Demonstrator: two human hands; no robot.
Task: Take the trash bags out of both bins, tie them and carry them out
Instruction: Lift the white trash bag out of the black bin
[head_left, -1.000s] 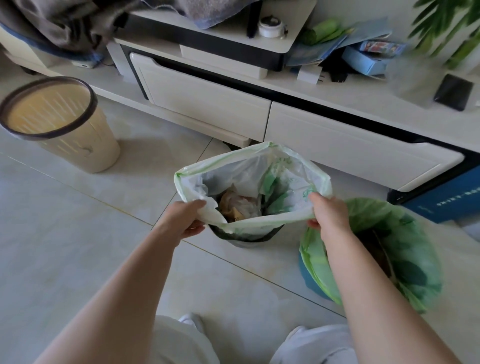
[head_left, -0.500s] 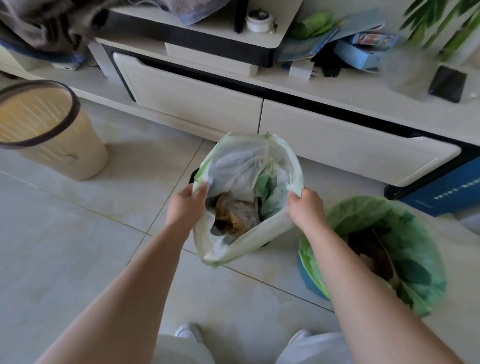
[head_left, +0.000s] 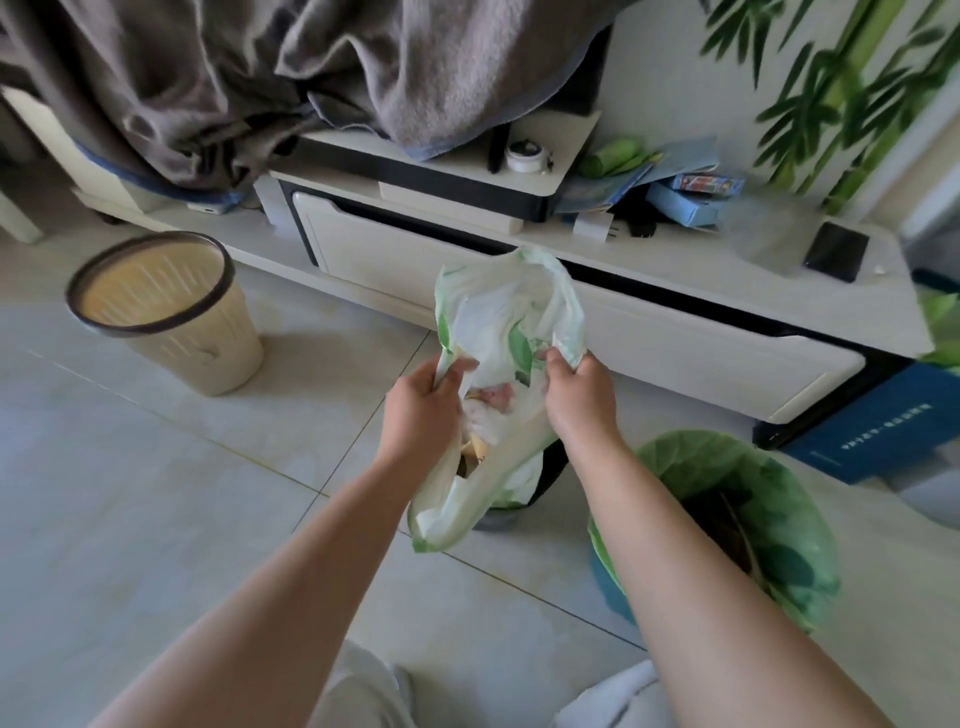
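Over the tiled floor (head_left: 156, 519), both hands' (head_left: 423, 402) (head_left: 579, 397) grip pinches the upright trash bag's (head_left: 506, 332) upward-facing mouth.

Home living room, low TV cabinet (head_left: 675, 338), tiled floor (head_left: 156, 519), draped blanket (head_left: 260, 78)

Thin, crinkled white-and-green plastic trash bag (head_left: 506, 332), faintly glossy, over a smooth pale tiled floor (head_left: 156, 519) with a soft sheen. Ribbed cream plastic bin (head_left: 171, 317), matt, wears a dark shiny rim; behind, a nubbly grey cloth blanket (head_left: 260, 73) drapes a smooth white cabinet (head_left: 675, 358).
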